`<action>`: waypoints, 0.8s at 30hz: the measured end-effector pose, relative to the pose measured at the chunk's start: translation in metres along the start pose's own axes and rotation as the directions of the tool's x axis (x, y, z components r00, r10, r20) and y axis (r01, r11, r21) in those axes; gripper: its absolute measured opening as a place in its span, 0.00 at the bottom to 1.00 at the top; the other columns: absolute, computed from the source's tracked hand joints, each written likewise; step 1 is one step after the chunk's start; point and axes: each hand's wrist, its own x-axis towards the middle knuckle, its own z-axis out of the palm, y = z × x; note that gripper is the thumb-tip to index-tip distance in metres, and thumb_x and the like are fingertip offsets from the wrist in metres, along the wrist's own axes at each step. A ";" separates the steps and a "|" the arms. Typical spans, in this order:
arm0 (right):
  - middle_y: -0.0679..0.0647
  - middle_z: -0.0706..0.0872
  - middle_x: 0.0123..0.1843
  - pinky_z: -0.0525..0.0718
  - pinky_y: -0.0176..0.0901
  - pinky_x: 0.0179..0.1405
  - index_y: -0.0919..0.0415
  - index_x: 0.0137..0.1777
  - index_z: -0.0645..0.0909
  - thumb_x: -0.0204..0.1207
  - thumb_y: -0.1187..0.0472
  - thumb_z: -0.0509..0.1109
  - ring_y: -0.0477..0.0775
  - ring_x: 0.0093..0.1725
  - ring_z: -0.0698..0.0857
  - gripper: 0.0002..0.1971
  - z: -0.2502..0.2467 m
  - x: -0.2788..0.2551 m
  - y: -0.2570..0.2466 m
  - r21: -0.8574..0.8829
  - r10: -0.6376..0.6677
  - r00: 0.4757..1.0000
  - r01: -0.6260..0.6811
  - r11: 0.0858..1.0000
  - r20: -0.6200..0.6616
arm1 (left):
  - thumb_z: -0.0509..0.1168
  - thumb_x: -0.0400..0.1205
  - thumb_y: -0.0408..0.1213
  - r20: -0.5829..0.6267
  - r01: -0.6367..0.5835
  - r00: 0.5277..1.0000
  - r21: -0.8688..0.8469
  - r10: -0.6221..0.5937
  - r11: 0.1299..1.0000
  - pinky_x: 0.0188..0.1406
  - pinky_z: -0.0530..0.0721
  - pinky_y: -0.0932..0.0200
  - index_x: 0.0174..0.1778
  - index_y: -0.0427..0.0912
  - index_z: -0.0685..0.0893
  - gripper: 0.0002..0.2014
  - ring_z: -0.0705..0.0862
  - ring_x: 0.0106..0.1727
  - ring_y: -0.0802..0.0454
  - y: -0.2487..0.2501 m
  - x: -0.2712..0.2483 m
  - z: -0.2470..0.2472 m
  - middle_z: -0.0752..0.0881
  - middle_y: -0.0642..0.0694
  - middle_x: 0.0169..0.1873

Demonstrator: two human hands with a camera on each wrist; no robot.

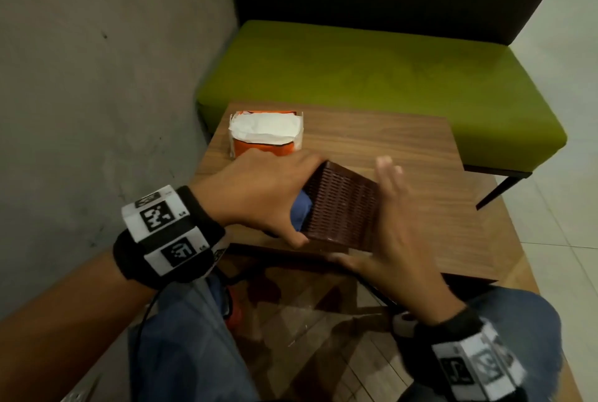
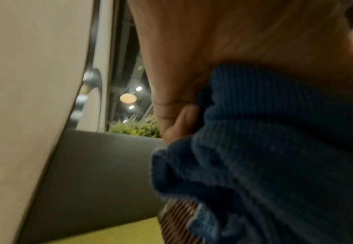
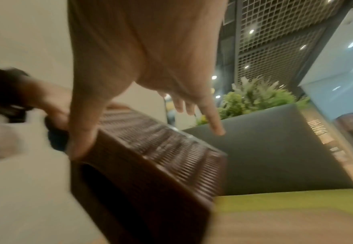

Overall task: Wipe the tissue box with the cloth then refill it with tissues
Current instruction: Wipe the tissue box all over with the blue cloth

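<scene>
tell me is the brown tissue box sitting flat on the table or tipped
Tipped. The tissue box is tilted between both hands, its far edge raised above the table, with the blue cloth against its left side.

Grey concrete wall (image 1: 97, 77), green bench (image 1: 372, 77), wooden table (image 1: 404, 149), pale tiled floor (image 1: 563, 175).

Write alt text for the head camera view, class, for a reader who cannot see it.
A person's left hand presses a blue cloth against a tilted brown woven tissue box, while the right hand steadies it with straight fingers. Behind, an opened orange tissue pack sits on the wooden table.
</scene>
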 end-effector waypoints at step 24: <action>0.60 0.78 0.63 0.79 0.58 0.61 0.69 0.71 0.69 0.60 0.53 0.83 0.62 0.63 0.79 0.42 0.031 0.008 -0.002 0.305 0.148 0.965 -0.077 0.949 -0.217 | 0.65 0.71 0.45 -0.422 0.228 0.682 -0.653 -0.597 0.722 0.47 0.79 0.42 0.45 0.38 0.85 0.14 0.81 0.47 0.44 0.021 0.036 0.046 0.83 0.42 0.44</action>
